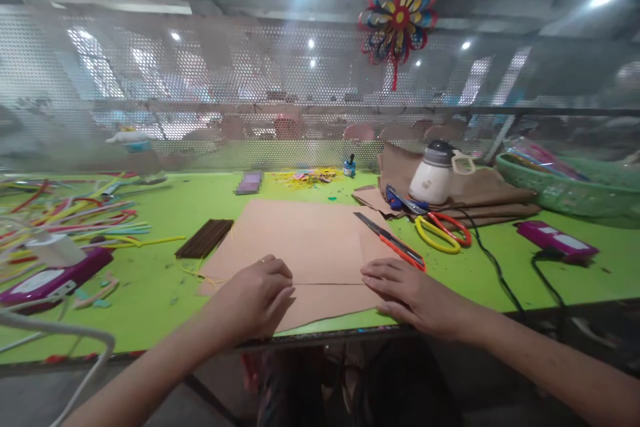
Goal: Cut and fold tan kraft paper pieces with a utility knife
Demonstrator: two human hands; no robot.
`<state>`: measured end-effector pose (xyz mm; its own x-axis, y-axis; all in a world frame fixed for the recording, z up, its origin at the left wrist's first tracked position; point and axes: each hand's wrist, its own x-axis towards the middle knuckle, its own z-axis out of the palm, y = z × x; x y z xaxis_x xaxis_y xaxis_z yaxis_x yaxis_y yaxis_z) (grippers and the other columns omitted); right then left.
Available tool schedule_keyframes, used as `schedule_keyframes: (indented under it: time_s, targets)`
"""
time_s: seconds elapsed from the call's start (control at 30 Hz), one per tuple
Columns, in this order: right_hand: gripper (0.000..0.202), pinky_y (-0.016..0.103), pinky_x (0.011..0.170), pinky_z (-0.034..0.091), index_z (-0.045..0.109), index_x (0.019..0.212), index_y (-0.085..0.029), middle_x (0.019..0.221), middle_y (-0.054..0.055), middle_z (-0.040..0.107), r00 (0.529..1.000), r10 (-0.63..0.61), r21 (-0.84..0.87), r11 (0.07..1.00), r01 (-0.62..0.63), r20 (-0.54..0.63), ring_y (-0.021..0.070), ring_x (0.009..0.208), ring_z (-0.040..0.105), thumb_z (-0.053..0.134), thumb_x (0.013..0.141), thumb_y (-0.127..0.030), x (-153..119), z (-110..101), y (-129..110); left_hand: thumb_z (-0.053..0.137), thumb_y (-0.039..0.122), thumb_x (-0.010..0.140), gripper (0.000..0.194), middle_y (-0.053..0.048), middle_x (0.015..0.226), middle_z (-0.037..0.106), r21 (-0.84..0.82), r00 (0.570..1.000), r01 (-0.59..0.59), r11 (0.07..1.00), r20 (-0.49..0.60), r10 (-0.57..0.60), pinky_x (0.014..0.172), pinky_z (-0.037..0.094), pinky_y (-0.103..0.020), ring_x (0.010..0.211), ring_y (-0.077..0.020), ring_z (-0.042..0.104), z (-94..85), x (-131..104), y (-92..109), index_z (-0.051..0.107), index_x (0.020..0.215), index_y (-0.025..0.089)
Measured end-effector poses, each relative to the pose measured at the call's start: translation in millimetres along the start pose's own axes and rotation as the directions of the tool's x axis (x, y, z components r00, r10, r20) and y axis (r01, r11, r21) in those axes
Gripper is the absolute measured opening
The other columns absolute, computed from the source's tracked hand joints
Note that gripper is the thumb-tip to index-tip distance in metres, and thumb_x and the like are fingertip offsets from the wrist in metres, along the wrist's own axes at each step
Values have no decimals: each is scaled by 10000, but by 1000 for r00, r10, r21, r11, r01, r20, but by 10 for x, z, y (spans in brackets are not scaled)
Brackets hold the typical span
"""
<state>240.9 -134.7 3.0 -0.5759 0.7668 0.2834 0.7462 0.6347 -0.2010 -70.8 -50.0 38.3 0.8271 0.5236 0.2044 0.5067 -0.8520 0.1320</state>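
A sheet of tan paper (300,240) lies on the green table (150,294), with a crease or edge running across its lower part between my hands. My left hand (257,297) rests on the paper's lower left, fingers curled and pressed together on it. On the lower right of the paper lies my right hand (410,294), palm down, its fingers stretched out. A cutter with an orange handle (403,250) lies just above my right hand. Left of the paper is a bundle of dark brown sticks (206,238).
Scissors (440,230), a white bottle (431,177) and folded brown paper (485,197) sit at right, near a green basket (590,194). Purple power strips (60,277) and colourful strips (100,214) lie left. A paper flower (400,16) hangs above.
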Motion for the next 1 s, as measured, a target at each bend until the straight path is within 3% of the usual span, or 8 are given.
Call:
schedule_keyframes:
  time_s: [0.1,0.23,0.4,0.53,0.63,0.73,0.87,1.0]
  targets:
    - [404,470,1042,436,586,1303,-166,1315,142,608,1000,-15,-6,1000,15,-7,262,1252,502,509,963,-370,11,-8,-13,416,289,958,371,-100,858,694,30,990,108,994,85,-111,771,475,-330,820,-216,628,-137,306,-61,719,796,149]
    - [399,475,1041,440,569,1317,-166,1335,138,595,1000,2,-39,999,-2,-2,265,1251,501,515,960,-335,15,-10,-60,427,270,945,337,-139,1173,657,34,986,152,988,64,-154,918,443,-336,1070,-238,594,-147,911,-173,677,1119,128]
    - [428,475,1045,437,513,1368,-157,1349,131,584,999,29,-97,995,-32,-26,268,1259,489,512,957,-274,15,23,-130,569,382,914,269,-67,957,688,50,941,142,989,303,-150,789,509,-359,830,-182,643,-87,1395,-298,674,984,144]
    - [425,475,1066,416,505,1377,-159,1375,106,569,997,77,-105,991,-79,-16,271,1273,471,497,968,-277,24,38,-167,665,444,798,334,-59,925,709,58,903,187,981,383,-195,697,489,-303,787,-186,642,-88,1445,-355,673,1008,184]
    - [410,483,1074,405,515,1368,-167,1396,92,554,995,104,-95,990,-103,6,274,1284,457,484,974,-274,31,29,-168,651,466,741,409,-93,960,725,48,900,229,972,370,-230,634,445,-277,799,-221,646,-37,1462,-379,680,1035,185]
    - [421,496,1063,410,511,1370,-163,1402,108,547,995,99,-91,991,-96,28,280,1288,458,500,964,-270,28,34,-152,612,494,751,379,-93,907,723,1,905,223,975,373,-207,591,406,-273,764,-222,632,29,1498,-419,699,926,168]
    - [432,497,1056,412,503,1373,-148,1401,121,547,995,86,-114,990,-81,46,287,1292,461,508,954,-254,24,41,-163,564,398,787,248,-34,770,687,-86,912,184,979,386,-138,557,355,-253,679,-170,580,58,1484,-483,687,756,185]
    - [354,428,1026,443,565,1288,-182,1367,106,567,995,98,-55,994,-97,23,259,1252,496,511,950,-271,77,-96,-94,522,301,792,198,-1,707,648,-161,918,197,967,377,-124,554,343,-236,644,-143,535,43,1422,-499,682,775,186]
